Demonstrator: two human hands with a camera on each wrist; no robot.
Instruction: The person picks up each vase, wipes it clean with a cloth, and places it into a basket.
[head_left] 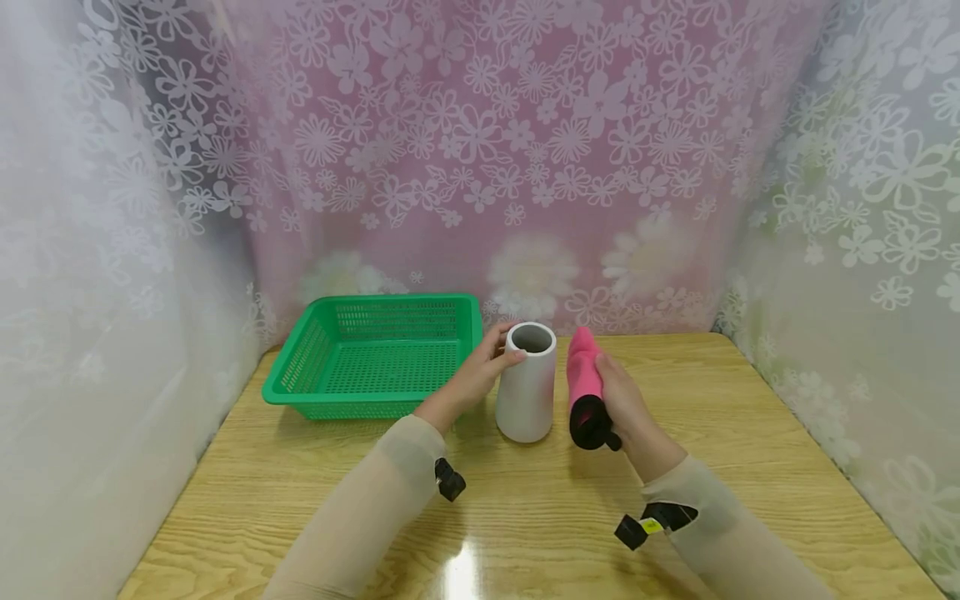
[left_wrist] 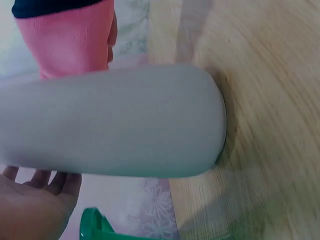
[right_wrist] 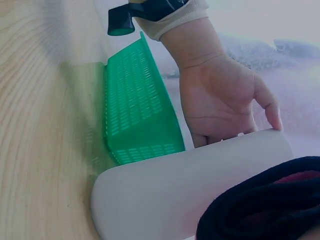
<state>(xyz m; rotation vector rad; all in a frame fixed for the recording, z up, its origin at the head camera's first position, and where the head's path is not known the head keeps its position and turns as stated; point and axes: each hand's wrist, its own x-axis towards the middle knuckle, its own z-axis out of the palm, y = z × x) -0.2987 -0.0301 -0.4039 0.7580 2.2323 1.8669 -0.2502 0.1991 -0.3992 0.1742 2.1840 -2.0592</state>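
A white vase (head_left: pixel 525 400) stands upright on the table, its round mouth facing up. My left hand (head_left: pixel 480 367) grips it near the top from the left, thumb at the rim; in the right wrist view the left hand's (right_wrist: pixel 220 102) fingers go behind the vase (right_wrist: pixel 165 195). Just right of the vase, my right hand (head_left: pixel 626 404) holds a pink, sock-like cloth item (head_left: pixel 583 371) with a black cuff. Its open cuff points down toward me and its narrow end points away. The right wrist view shows the black cuff (right_wrist: pixel 255 200) folded, with pink inside, overlapping the vase.
A green plastic basket (head_left: pixel 378 400) with slotted walls sits at the back left, close to my left hand. The wooden table (head_left: pixel 540 525) ends at flowered curtains (head_left: pixel 525 167) behind and on both sides. Each wrist carries a small black camera (head_left: pixel 450 481).
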